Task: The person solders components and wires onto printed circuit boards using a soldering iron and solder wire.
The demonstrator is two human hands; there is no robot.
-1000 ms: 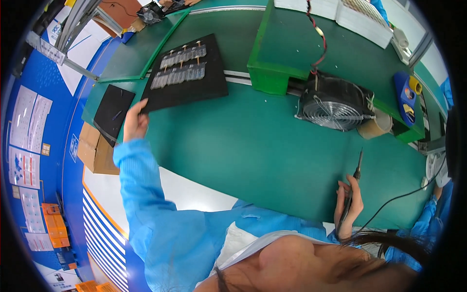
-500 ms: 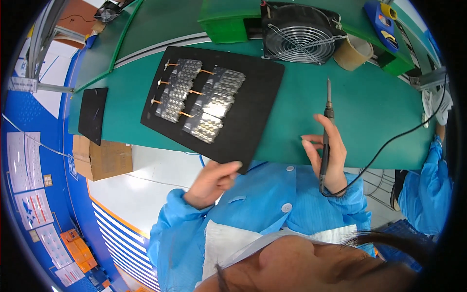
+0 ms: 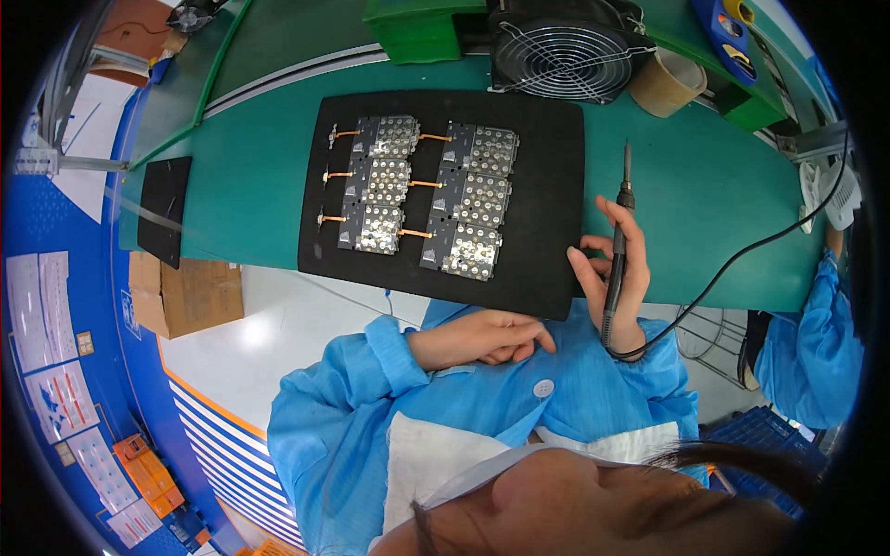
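Mat (image 3: 545,204) straighter, seemingly flat on bench (image 3: 705,204)

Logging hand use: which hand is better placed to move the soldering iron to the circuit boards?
Probably the right hand: it holds the soldering iron, while the left hand shows no tool.

Cannot read a single word or number anywhere. On the blue wall (image 3: 97,278), at the left, can see fine print on the upper white sheets (image 3: 28,306), red and blue marks on the sheet below (image 3: 63,398), and faint lines on the lower sheets (image 3: 100,468), all too small to make out. Can also spot a white-lined sign (image 3: 130,313) beside the cardboard box (image 3: 201,295), and pale marks on the circuit boards (image 3: 482,198), equally unreadable.
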